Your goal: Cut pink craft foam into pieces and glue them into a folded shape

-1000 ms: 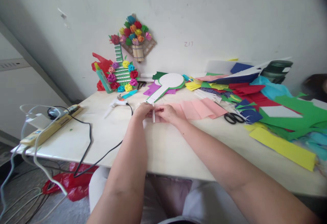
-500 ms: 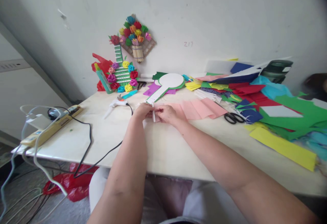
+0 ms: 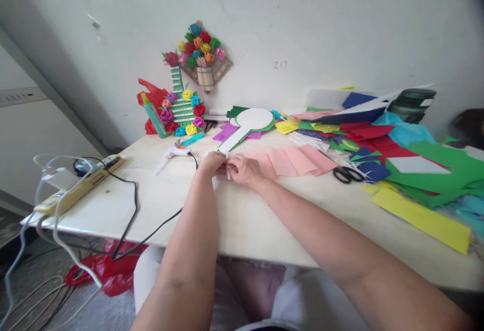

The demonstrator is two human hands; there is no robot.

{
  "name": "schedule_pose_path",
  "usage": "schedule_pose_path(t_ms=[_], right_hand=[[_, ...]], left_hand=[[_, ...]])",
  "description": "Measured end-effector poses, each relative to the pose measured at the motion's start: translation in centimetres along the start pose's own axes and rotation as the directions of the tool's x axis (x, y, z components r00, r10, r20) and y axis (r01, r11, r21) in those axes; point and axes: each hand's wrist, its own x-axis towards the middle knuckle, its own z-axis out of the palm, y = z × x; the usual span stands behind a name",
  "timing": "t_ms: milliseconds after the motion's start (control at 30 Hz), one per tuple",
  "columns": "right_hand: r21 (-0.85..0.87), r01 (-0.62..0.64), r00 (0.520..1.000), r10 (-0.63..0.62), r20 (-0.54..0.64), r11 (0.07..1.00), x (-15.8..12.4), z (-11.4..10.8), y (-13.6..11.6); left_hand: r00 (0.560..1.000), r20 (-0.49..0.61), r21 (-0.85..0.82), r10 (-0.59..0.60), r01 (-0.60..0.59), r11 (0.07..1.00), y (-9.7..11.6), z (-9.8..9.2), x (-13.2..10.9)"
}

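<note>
Close together over the table, my left hand (image 3: 212, 163) and my right hand (image 3: 245, 170) are both closed around a short, narrow white strip (image 3: 229, 174). It stands out between my fingertips, pointing toward me, and much of it is covered by the fingers. A long piece of pink crepe paper (image 3: 293, 161) stretches out to the right from behind my right hand. Whether its near end touches the strip is hidden. Just beyond my hands lies a white paddle-shaped board with a green edge (image 3: 254, 118).
Left of my hands lies a white glue gun (image 3: 177, 152) with a black cord. A power strip (image 3: 81, 185) sits at the left edge. Scissors (image 3: 348, 175) and heaped coloured paper (image 3: 419, 170) fill the right side. A flower-decorated guitar shape (image 3: 182, 112) leans at the back.
My right fingers have shifted slightly left onto the white strip, covering more of it. My left hand stays almost in place. The whole view has shifted a little.
</note>
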Motion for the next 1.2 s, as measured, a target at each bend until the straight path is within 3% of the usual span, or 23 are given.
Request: schedule_pose_path(t_ms=[367, 933, 1200], right_hand=[[-0.067, 0.099, 0.993, -0.094, 0.077, 0.993, -0.34, -0.32, -0.48], [-0.113, 0.267, 0.950, -0.242, 0.199, 0.957, -0.07, -0.84, -0.41], [-0.101, 0.232, 0.965, -0.215, 0.150, 0.968, -0.09, -0.60, -0.11]], left_hand=[[0.999, 0.050, 0.009, 0.001, -0.001, 1.000, 0.12, -0.22, -0.33], [0.999, -0.018, 0.097, 0.047, -0.045, 0.994, -0.16, -0.47, 0.50], [0.996, -0.030, 0.108, 0.086, -0.082, 0.991, -0.05, -0.32, 0.45]])
